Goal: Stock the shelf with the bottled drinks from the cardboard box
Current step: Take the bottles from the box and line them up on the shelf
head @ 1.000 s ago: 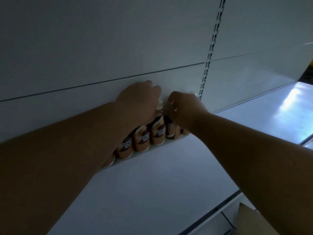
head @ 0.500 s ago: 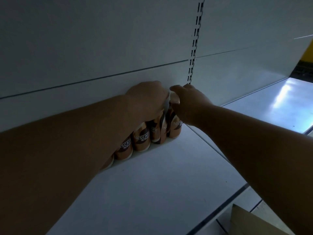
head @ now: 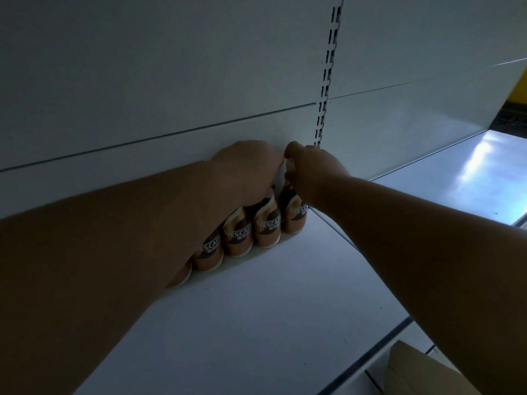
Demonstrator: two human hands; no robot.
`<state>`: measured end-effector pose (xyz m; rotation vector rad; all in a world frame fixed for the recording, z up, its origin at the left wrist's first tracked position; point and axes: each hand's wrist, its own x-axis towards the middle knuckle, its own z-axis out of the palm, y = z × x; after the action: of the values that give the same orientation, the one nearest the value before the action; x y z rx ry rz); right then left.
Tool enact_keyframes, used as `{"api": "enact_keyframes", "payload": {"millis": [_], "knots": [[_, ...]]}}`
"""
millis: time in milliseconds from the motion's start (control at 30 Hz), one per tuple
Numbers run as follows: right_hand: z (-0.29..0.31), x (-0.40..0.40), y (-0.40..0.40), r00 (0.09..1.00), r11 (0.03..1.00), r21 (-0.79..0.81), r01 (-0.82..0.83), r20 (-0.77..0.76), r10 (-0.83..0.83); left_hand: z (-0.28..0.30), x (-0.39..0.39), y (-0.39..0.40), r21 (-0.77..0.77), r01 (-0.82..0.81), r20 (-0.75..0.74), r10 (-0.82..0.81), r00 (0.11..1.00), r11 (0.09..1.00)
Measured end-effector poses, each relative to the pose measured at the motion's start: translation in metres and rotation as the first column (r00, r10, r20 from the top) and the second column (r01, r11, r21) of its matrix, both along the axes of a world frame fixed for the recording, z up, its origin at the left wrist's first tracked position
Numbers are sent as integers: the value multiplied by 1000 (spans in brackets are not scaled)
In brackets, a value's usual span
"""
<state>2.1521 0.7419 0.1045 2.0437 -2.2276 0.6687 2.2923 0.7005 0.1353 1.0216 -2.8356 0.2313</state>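
Note:
A row of several brown bottled coffee drinks stands along the back of the white shelf, against the back panel. My left hand lies over the tops of the bottles near the row's right end, fingers curled around one. My right hand grips the top of the rightmost bottle. The two hands nearly touch. The bottle tops are hidden under my hands. A corner of the cardboard box shows at the bottom right.
A slotted metal upright runs up the back panel just right of my hands. A second white shelf board continues to the right, with a bright reflection. The shelf's front edge crosses the lower right.
Both hands have drawn closer together over the right end of the row. The rightmost bottles now stand tighter together and upright. The view has shifted slightly left.

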Motion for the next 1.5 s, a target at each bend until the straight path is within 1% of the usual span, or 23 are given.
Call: {"api": "enact_keyframes", "payload": {"millis": [100, 200, 233, 300, 333, 367, 467, 667, 867, 1000, 1200, 1333, 1400, 1467, 1500], "knots": [[-4, 0, 0, 999, 1000, -17, 11, 38, -10, 0, -3, -1, -25, -54, 25, 55, 998, 998], [-4, -1, 2, 998, 999, -36, -4, 59, 6, 0, -4, -5, 46, -155, -30, 157, 987, 987], [-4, -1, 2, 998, 999, -41, -11, 59, 13, 0, -4, -4, 55, -172, -25, 173, 985, 984], [-5, 0, 2, 998, 998, -59, -15, 59, 18, 2, -5, -2, 40, -152, 29, 151, 988, 987], [-6, 1, 1, 998, 997, -70, -11, 63, 15, 2, -4, -1, 8, -124, 46, 124, 991, 992], [-6, 2, 0, 997, 997, -81, -3, 70, 9, 2, -3, 1, -26, -95, 42, 96, 994, 995], [-7, 1, -4, 997, 994, -105, 19, 82, -10, 2, -2, 3, -65, -61, 4, 62, 998, 996], [-6, -3, -9, 994, 995, -96, 26, 104, -16, 0, -2, 3, -101, -63, -17, 61, 998, 993], [-2, -6, -11, 997, 998, -55, -8, 82, 12, 2, -2, 5, -114, -53, -1, 54, 999, 992], [-1, -4, -14, 998, 999, -42, -12, 56, 14, 2, -3, 7, -141, -80, 31, 85, 996, 987], [-5, -4, -10, 994, 998, -69, 2, 112, 6, 4, -5, 11, -146, -85, 47, 93, 995, 986], [-4, -3, -4, 988, 999, -47, 25, 152, -18, 2, -4, 14, -160, -83, 6, 85, 996, 984], [-1, -1, 6, 986, 997, -50, 51, 164, -42, -1, -1, 17, -175, -66, -54, 57, 997, 982], [3, -1, 20, 990, 994, -84, 67, 133, -55, -3, 3, 23, -232, -54, -114, 28, 993, 971], [6, 1, 29, 993, 995, -85, 49, 115, -39, -3, 8, 27, -273, -56, -138, 19, 990, 960]]}}
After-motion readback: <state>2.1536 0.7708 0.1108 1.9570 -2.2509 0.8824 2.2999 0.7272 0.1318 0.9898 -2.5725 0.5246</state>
